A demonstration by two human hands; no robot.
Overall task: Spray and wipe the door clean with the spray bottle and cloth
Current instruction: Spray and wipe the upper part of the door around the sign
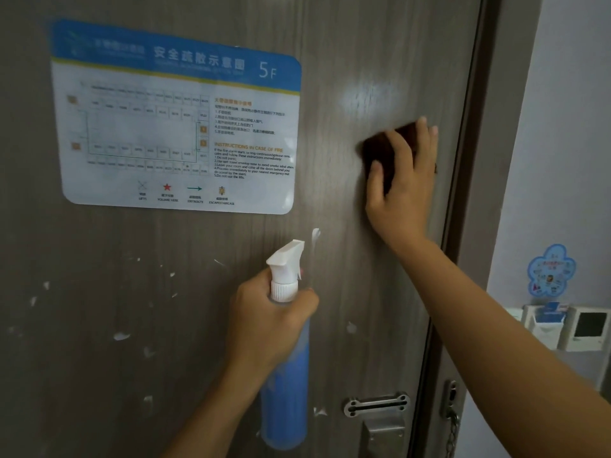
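Observation:
The brown wood-grain door [347, 292] fills the view. My left hand [267, 322] grips the neck of a spray bottle [286, 385] with blue liquid and a white trigger head, held upright in front of the door's middle. My right hand [403, 180] presses a dark brown cloth [380, 150] flat against the door near its right edge, fingers spread over it. A pale wet sheen shows on the door just above the cloth. White specks and smears dot the lower left of the door.
A blue and white evacuation plan sticker [178, 120] covers the door's upper left. A metal chain latch [377, 404] and chain [451, 421] sit at the lower right. The door frame [476, 193] and a wall with a card holder [545, 322] stand to the right.

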